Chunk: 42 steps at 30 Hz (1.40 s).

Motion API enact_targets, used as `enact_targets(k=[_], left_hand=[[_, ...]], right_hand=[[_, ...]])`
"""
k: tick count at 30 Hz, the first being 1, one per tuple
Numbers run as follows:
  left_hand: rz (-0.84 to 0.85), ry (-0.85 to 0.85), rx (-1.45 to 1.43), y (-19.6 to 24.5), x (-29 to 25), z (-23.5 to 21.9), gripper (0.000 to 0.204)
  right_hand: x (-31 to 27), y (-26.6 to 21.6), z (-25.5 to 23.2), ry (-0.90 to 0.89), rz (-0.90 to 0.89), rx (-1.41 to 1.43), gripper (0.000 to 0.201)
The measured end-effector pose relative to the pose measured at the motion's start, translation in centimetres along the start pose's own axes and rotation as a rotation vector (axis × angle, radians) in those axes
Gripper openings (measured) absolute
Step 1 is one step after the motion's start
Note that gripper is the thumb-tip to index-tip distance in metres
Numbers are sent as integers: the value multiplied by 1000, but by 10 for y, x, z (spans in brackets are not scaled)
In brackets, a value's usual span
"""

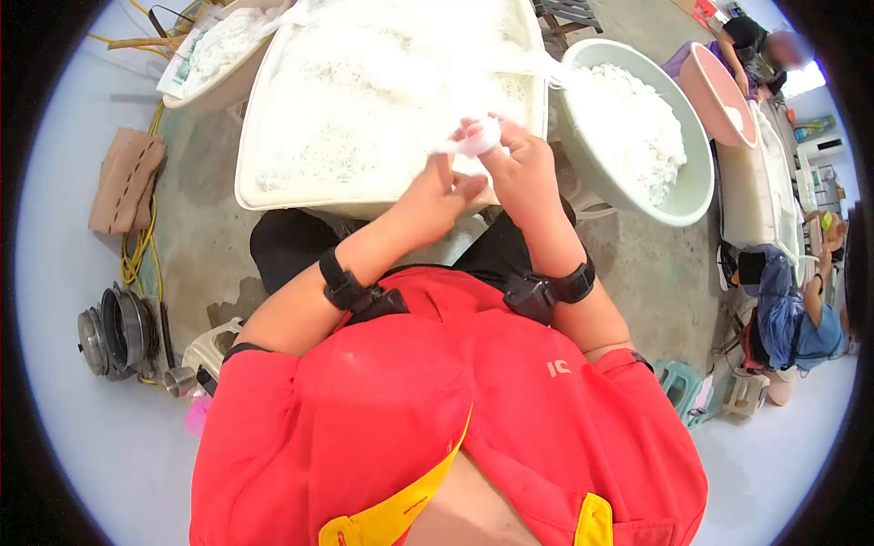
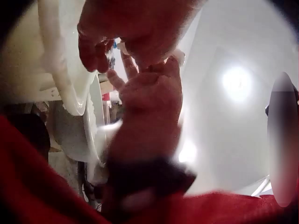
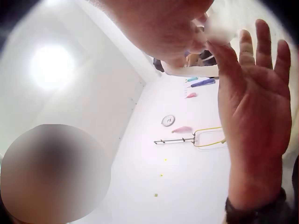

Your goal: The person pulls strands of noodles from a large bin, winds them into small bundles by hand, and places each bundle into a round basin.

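Observation:
A small white soft piece [image 1: 482, 138] stretches between both hands above the near edge of a large white tub [image 1: 319, 206]. My right hand [image 1: 526, 175] pinches it between thumb and fingers; in the right wrist view it appears blurred and pale [image 3: 219, 29]. My left hand [image 1: 430, 205] is just to its left, with the piece against its fingers. Seen from the right wrist, the left hand [image 3: 254, 100] shows its palm, several fingers straight and spread. The left wrist view shows the right hand [image 2: 152, 91] with bent fingers, partly hidden behind the left hand [image 2: 140, 28].
White stringy material [image 1: 319, 118] fills the tub. A pale green basin [image 1: 696, 187] holding white pieces stands right, another basin [image 1: 175, 91] back left. Beyond are a pink basin [image 1: 719, 91] and two people. Folded brown material [image 1: 127, 180], yellow cable and metal pans [image 1: 127, 329] lie left.

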<state>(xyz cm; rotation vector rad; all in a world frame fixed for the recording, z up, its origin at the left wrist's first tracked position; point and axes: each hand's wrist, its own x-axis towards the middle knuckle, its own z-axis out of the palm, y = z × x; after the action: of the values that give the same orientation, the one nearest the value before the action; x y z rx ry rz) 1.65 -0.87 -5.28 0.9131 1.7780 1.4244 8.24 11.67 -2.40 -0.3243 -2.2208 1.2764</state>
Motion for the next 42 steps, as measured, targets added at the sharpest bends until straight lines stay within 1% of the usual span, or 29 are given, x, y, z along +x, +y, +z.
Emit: enact_targets(k=[2,3,4,6,7,8,9,10,13,14,15,16,17,18,19,21,22,25,26,29,30,33,34,35,37,38,40,41,42], left_hand=[[-66,-3,-136,7,8,-4,34],[-50,-65,-225,7,8,-4,30],[-34,-125,-315,7,7,-3,28],[-14,-267,-422,10,1,-4,26],[-94,-356,-600,11,0,-7,26],[-175,-444,-777,12,0,-10,26],[-258,-531,-954,13,-1,-14,26],[-259,-479,-948,14,-4,-19,24],[-79,-103,-475,25,-3,-33,25],[103,-34,-113,24,2,-40,25],[201,9,114,25,5,-44,27],[299,52,342,27,8,-46,30],[397,96,569,29,9,-48,32],[390,148,580,27,8,-45,30],[436,188,427,24,9,-40,30],[521,258,118,14,11,-25,29],[372,147,-208,12,9,-19,31],[95,13,-487,16,-2,-8,40],[163,-43,-407,17,-4,-7,49],[68,-272,-370,14,-10,-8,53],[126,-180,-352,17,-12,-1,40],[67,-361,-410,7,-3,-7,29],[16,-316,-377,4,-5,-3,24],[19,-278,-237,-2,-1,-4,23],[31,-204,38,-13,4,-10,23],[84,-132,109,-14,6,-12,22],[186,29,254,-12,8,-18,22],[193,52,178,-14,9,-24,22],[197,80,104,-16,9,-31,23]], right_hand=[[-3,-2,-1,-56,239,348,28],[-3,-3,-1,-85,358,523,29],[-3,-7,2,-37,389,654,30],[-1,-3,17,103,356,841,29],[-1,-1,21,176,340,934,29],[-2,-1,18,162,405,992,27],[-3,4,14,95,425,942,27],[-3,10,9,27,444,892,27],[0,19,-6,-207,338,616,27],[2,18,-6,-252,226,457,27],[2,15,-7,-293,114,298,27],[3,10,-8,-347,163,207,27],[2,5,-8,-326,180,222,27],[1,-1,-7,-304,197,236,26],[1,-4,-6,-281,214,251,26],[1,6,2,-178,93,324,24],[1,10,4,-124,32,359,23],[2,14,-1,-5,356,753,20],[6,7,-6,60,427,860,18],[12,17,-18,138,271,972,19],[13,20,-12,186,224,925,17],[10,-18,-1,328,471,1178,15],[7,1,-3,109,419,1297,15],[5,5,-8,4,429,1401,14],[4,11,-17,-105,456,1347,13],[3,2,-22,-73,492,1256,11],[7,17,-44,133,369,839,12],[11,29,-57,221,308,633,13],[17,45,-75,334,344,525,15]])
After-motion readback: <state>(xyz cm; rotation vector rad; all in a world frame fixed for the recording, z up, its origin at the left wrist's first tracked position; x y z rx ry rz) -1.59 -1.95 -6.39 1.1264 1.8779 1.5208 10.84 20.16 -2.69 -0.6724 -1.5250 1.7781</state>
